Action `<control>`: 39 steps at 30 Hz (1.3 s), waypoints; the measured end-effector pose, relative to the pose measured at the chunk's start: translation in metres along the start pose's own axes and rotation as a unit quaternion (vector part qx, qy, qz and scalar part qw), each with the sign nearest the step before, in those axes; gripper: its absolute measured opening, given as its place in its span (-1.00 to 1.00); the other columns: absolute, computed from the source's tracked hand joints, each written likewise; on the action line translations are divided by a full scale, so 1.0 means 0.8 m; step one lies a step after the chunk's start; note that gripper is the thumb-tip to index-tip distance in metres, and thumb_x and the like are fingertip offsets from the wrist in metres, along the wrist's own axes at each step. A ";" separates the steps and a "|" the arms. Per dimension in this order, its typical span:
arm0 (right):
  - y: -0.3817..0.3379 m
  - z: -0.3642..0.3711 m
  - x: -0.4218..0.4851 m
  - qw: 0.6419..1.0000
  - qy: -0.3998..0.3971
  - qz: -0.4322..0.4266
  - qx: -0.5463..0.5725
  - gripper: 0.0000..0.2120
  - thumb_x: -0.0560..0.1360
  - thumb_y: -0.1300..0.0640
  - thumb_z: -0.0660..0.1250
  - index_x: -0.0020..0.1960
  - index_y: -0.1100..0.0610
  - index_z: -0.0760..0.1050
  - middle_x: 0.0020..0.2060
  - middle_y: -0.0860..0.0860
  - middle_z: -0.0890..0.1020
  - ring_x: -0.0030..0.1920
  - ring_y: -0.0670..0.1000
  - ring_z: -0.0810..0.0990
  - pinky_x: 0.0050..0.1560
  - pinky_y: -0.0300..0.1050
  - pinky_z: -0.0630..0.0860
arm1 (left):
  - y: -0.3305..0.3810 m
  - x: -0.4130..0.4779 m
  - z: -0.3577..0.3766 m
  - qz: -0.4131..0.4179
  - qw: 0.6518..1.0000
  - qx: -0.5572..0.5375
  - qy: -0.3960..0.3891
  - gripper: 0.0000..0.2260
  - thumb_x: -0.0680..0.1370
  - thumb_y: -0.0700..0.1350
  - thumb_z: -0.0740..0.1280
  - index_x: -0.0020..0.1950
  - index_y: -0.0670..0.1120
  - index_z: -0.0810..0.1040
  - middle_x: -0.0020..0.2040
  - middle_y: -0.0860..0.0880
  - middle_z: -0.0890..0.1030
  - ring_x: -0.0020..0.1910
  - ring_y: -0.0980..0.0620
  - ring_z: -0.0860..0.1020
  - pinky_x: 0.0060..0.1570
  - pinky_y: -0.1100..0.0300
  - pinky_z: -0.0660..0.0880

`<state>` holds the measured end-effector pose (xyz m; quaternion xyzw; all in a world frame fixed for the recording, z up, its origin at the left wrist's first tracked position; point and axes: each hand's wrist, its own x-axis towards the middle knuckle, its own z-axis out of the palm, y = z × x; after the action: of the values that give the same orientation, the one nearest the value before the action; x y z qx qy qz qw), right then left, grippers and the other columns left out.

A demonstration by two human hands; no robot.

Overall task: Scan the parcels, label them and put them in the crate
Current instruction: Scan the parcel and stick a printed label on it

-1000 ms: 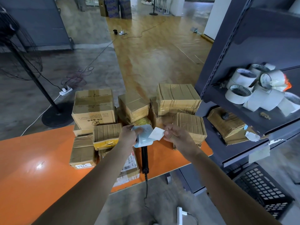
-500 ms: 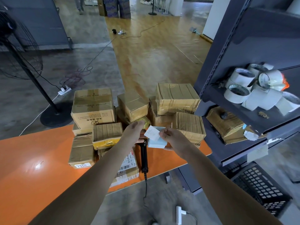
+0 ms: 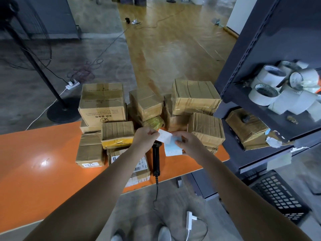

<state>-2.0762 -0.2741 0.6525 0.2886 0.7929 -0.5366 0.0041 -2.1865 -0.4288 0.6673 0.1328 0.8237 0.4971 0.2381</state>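
At the middle of the frame both hands meet just above the near edge of the parcels point(image 3: 196, 96). The left hand point(image 3: 145, 139) pinches a small white label point(image 3: 164, 136) by its left end, its fingers point(image 3: 154, 133) curled tight around it. The label is a plain rectangle, tilted, with faint marks too small to read. Its right end overlaps a pale blue sheet point(image 3: 172, 149), which the right hand point(image 3: 190, 145) grips along its right edge, thumb on top and fingers curled under. The sheet is larger than the label and hangs down towards the tabletop point(image 3: 43, 171).

The parcels are brown cardboard boxes wrapped in clear tape, stacked in a loose heap at the far right end of the orange tabletop. One at the lower left of the heap shows a white sticker, and one under the left forearm carries a barcode label. A black scanner point(image 3: 156, 160) lies on the tabletop just below the hands, its cord dropping off the near edge.

The black crate point(image 3: 281, 197) stands on the floor at the lower right, below a dark shelf point(image 3: 243, 54) that holds tape rolls point(image 3: 264, 92).
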 end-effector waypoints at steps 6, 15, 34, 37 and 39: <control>0.015 0.017 0.010 0.995 0.010 -0.056 -0.086 -0.44 0.56 0.18 0.34 0.49 -0.13 0.29 0.22 0.01 0.53 -0.01 -0.03 0.63 -0.08 -0.08 0.62 | -0.018 0.005 -0.018 -0.080 0.989 -0.093 0.087 -0.86 0.55 -0.13 0.35 0.07 -0.10 0.63 -0.19 0.03 0.61 -0.23 0.11 0.56 -0.43 0.36 0.40; 0.049 0.060 0.033 0.932 0.082 -0.004 -0.353 -0.58 0.57 0.14 0.27 0.39 -0.02 0.28 0.09 0.07 0.64 0.08 0.17 0.61 0.05 -0.01 0.42 | -0.040 -0.006 -0.033 -0.115 0.980 -0.154 0.053 -0.92 0.54 -0.21 0.36 -0.15 -0.08 0.58 -0.16 -0.06 0.63 -0.32 0.11 0.50 -0.44 0.36 0.39; 0.040 0.096 0.008 0.959 0.099 -0.041 -0.262 -0.75 0.57 0.04 0.32 0.16 0.16 0.55 0.10 0.06 0.61 0.13 0.07 0.55 0.06 -0.03 0.48 | -0.082 -0.033 -0.077 -0.169 0.972 -0.157 0.036 -0.97 0.51 -0.13 0.41 -0.12 -0.07 0.61 -0.27 0.03 0.60 -0.32 0.13 0.52 -0.32 0.25 0.39; 0.010 0.111 0.002 0.992 0.048 -0.013 -0.112 -0.75 0.61 0.01 0.24 0.11 0.16 0.56 0.00 0.06 0.67 0.00 0.02 0.62 -0.02 -0.07 0.50 | -0.086 -0.037 -0.083 -0.168 0.972 -0.161 0.037 -0.96 0.51 -0.14 0.40 -0.11 -0.09 0.64 -0.30 0.01 0.60 -0.34 0.13 0.51 -0.35 0.26 0.40; -0.006 0.124 -0.002 0.999 0.014 0.010 -0.031 -0.81 0.61 -0.02 0.24 0.02 0.08 0.54 -0.08 0.02 0.68 -0.13 -0.06 0.63 -0.14 -0.13 0.53 | -0.091 -0.041 -0.085 -0.164 0.972 -0.167 0.038 -0.96 0.51 -0.16 0.41 -0.14 -0.08 0.62 -0.29 0.01 0.60 -0.34 0.12 0.51 -0.34 0.25 0.40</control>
<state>-2.1071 -0.3607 0.6148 0.3036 0.8065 -0.5074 0.0071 -2.1927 -0.5293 0.6386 -0.0649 0.7484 0.5862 0.3034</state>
